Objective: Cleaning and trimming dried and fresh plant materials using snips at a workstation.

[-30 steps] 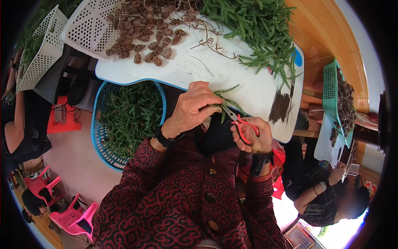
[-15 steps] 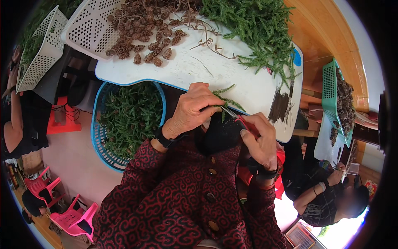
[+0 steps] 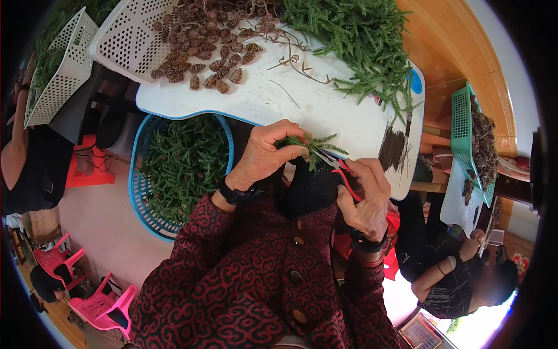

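Note:
Between finger and thumb, my left hand (image 3: 268,152) pinches a small green fern-like sprig (image 3: 323,145) over my lap, just off the front edge of the white table (image 3: 325,110). My right hand (image 3: 367,195) grips red-handled pliers (image 3: 342,167), whose handles are spread. The metal jaws point left and touch the sprig near my left fingertips; whether they close on a stem is too small to make out. Several thin dark wires (image 3: 393,148) lie bundled at the table's right, close to my right hand.
Brown cones (image 3: 200,52) and a heap of green sprigs (image 3: 360,41) cover the table's far side. A blue basket (image 3: 135,183) full of sprigs stands at left. White baskets (image 3: 125,49), a green basket (image 3: 459,116), pink chairs (image 3: 104,308) and a co-worker (image 3: 444,279) surround me.
The pliers' handles have spread apart, and my right fingers have loosened around them. My left hand has turned the sprig slightly, showing more leaves above the fingers.

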The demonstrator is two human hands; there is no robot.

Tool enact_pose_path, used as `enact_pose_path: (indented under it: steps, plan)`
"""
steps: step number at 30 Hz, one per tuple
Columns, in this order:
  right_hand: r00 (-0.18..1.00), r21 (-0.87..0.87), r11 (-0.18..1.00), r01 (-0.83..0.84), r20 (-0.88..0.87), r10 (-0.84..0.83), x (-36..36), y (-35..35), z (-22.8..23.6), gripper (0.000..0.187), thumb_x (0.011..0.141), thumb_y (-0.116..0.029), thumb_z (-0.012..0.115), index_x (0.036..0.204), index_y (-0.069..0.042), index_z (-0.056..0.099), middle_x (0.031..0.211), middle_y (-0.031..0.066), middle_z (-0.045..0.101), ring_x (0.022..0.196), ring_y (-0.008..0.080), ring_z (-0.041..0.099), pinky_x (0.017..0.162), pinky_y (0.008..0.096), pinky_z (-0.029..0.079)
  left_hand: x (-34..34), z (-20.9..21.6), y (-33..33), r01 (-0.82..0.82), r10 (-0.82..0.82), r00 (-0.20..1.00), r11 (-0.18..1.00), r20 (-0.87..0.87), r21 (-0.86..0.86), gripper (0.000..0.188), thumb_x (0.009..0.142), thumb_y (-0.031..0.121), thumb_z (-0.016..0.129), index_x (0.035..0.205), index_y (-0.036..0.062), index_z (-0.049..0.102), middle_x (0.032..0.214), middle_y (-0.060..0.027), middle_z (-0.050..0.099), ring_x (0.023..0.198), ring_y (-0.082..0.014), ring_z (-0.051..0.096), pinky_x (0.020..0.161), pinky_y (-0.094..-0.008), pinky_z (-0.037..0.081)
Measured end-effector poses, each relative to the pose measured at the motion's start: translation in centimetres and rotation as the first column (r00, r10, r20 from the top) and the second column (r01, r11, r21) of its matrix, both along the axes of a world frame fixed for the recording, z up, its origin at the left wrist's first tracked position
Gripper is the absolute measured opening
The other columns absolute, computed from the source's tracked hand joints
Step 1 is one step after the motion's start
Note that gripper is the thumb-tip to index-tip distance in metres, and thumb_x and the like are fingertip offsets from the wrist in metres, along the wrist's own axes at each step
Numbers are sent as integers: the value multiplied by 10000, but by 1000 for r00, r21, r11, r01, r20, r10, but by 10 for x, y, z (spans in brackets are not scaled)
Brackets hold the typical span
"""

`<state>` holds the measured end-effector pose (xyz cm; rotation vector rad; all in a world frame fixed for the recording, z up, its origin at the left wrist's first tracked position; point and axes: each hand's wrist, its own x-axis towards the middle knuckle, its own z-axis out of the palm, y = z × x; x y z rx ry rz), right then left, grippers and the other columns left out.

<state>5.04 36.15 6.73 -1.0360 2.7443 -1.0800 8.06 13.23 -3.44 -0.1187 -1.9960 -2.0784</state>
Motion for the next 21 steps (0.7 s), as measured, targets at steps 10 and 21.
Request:
enact_pose_path:
  steps: [10,21]
  plan:
    - [995,46,998,-35,-96,39,-1,0,-2,448,652,-35,679,1090,43,629,1012,188,592,855,344,628,768,381,520,0,2,0,1,-1,1000,999,3,-32,231,756,6,791,962,8,685,957,-90,726,966,-197,665,964,-345,486]
    - [986,67,996,-51,-157,61,-2,1,-5,453,645,-45,689,1087,35,629,997,190,591,855,372,622,758,419,519,3,7,4,7,-7,998,1000,55,9,250,754,-5,789,980,-3,682,976,-94,719,937,-180,662,872,-309,512]
